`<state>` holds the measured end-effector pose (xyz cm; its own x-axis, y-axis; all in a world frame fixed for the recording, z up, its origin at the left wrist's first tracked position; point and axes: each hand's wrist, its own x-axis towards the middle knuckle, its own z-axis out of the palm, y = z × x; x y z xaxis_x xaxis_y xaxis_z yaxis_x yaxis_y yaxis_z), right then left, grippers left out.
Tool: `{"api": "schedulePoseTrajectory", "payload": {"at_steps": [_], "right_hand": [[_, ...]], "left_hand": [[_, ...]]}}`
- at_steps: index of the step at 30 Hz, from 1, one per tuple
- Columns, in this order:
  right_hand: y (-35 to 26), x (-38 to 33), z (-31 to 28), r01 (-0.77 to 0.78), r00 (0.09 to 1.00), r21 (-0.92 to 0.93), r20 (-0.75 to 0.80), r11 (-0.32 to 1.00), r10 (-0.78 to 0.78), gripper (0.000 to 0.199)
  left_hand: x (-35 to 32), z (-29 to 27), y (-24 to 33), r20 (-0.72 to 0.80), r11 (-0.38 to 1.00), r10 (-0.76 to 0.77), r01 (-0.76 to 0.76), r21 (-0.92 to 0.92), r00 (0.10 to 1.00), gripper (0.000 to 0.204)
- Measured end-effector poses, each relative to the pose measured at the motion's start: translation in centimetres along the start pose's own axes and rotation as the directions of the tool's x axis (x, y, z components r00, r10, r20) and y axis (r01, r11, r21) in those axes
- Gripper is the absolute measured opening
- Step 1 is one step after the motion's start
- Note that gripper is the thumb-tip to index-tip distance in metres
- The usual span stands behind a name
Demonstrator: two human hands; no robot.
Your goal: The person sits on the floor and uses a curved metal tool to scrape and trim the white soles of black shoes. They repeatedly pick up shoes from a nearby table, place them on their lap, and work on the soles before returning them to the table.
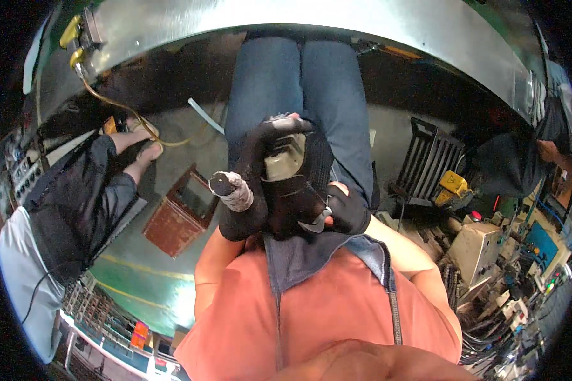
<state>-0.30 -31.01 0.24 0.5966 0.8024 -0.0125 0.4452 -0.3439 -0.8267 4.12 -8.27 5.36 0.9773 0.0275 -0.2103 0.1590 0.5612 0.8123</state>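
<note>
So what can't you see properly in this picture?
- Beige object, head view: mostly covered by the gloved left hand and dark cloth.
- Right hand: fingertips hidden under the cloth.
- Wrapped tool handle: lower end hidden in the left hand.
- Machines at right: bent, too small.

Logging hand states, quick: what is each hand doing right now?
Left hand: gloved, closed around a cloth-wrapped handle.
Right hand: gloved, closed; what it holds cannot be told.

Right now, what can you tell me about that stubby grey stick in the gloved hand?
The stick is short and thick, with a dark, flat round end facing up and left. Pale grey, worn cloth or tape is wrapped around its body. It tilts out of the left hand, whose black glove closes around its lower part. Its other end is hidden in the glove. It sits in front of the person's orange shirt.
</note>
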Motion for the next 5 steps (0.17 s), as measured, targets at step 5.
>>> {"api": "schedulePoseTrajectory", "payload": {"at_steps": [5], "right_hand": [[0.8, -1.3, -0.4, 0.011, 0.999, 0.156, 0.029, 0.988, -0.016, 0.039]], "left_hand": [[0.0, 0.9, 0.0, 0.136, 0.905, 0.026, -0.080, 0.417, 0.990, 0.074]]}}
